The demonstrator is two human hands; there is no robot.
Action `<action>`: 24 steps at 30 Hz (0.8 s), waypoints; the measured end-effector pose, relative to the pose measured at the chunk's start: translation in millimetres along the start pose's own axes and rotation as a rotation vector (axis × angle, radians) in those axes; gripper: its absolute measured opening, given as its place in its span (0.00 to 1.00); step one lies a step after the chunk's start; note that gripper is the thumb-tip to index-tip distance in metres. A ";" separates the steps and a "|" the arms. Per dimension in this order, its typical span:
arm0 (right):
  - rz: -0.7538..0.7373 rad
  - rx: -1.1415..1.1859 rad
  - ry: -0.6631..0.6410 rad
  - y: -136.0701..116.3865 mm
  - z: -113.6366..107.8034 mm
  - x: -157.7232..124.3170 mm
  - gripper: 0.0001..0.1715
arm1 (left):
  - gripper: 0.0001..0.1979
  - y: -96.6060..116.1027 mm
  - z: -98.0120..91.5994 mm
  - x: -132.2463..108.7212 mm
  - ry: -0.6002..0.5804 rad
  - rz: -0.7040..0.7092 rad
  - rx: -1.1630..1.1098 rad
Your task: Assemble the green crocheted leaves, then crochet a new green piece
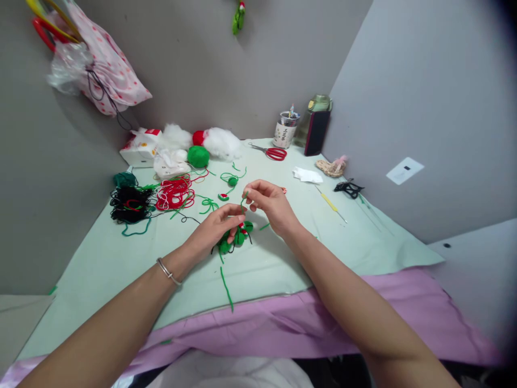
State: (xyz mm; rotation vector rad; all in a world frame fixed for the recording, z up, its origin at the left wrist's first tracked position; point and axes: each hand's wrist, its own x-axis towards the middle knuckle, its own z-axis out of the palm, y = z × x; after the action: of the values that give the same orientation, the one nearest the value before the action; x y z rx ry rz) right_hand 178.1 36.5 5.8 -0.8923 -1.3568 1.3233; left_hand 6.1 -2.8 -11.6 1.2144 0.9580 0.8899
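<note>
My right hand (270,203) is closed in a pinch on a short strand of green yarn (242,203). That strand drops to the fingertips of my left hand (224,220), which are closed around its lower end; whatever else they hold is hidden. Just beneath my left fingers lies a cluster of small green crocheted pieces (239,238) with red and white bits and black thread ends. A loose cut length of green yarn (226,288) rests on the table in front of them.
A tangle of red yarn (175,193) and black yarn (130,203) lies left. Behind are a green yarn ball (198,157), white stuffing (223,143), red-handled scissors (276,154) and a pen cup (285,132). A yellow-handled crochet hook (329,202) and phone (317,133) are right.
</note>
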 end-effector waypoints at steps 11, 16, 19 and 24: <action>-0.110 -0.179 -0.051 4.2 9.4 -4.1 0.10 | 0.11 -2.8 -1.5 2.3 0.138 0.139 -0.035; -0.006 0.072 -0.143 1.3 6.2 -3.3 0.19 | 0.11 -2.2 -1.9 3.6 0.103 0.113 -0.066; 0.085 0.187 -0.211 -1.8 5.2 -3.6 0.22 | 0.11 0.3 -2.0 2.3 0.039 0.072 -0.058; 0.109 0.190 -0.176 -6.3 2.1 -3.4 0.20 | 0.10 1.7 -5.9 1.5 -0.078 -0.005 -0.007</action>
State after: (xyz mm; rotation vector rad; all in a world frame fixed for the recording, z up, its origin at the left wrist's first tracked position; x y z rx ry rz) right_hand 177.6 31.9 11.7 -0.7426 -1.3035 1.6167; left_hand 1.0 0.9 -10.6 1.2315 0.8942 0.8349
